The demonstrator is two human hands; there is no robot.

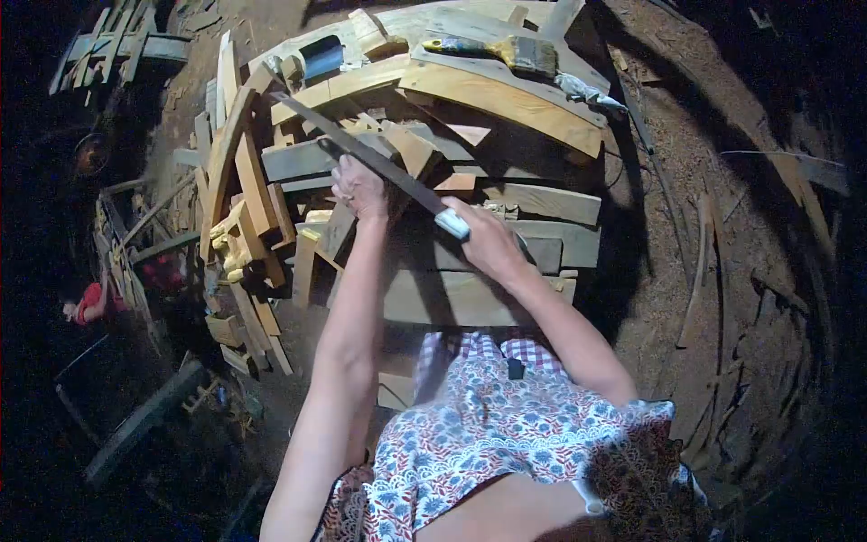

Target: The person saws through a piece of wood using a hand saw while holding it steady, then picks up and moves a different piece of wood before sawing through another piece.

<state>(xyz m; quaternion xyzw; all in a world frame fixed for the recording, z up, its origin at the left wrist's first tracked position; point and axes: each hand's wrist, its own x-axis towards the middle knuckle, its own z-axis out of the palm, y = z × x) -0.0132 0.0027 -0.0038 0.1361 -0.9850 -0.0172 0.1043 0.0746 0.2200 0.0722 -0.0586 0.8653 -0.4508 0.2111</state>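
My right hand [492, 242] is closed round the pale handle of a long, narrow, dark-bladed tool [370, 155]. Its blade slants away to the upper left over the stacked wood; whether the edge has saw teeth I cannot tell. Just below the blade's middle, my left hand [359, 190] has its fingers curled on a short wood piece [338, 231], partly hidden beneath the hand and wrist. Wood offcuts [411, 149] and grey boards [542, 204] lie around both hands.
Beyond the pile, a yellow-handled paintbrush [506, 54] rests on a curved board [506, 104]. Loose planks [257, 181] lean at the left near yellow gloves [237, 242]. A person in red [92, 303] is at the far left. Wood strips [700, 271] lie on the right-hand ground.
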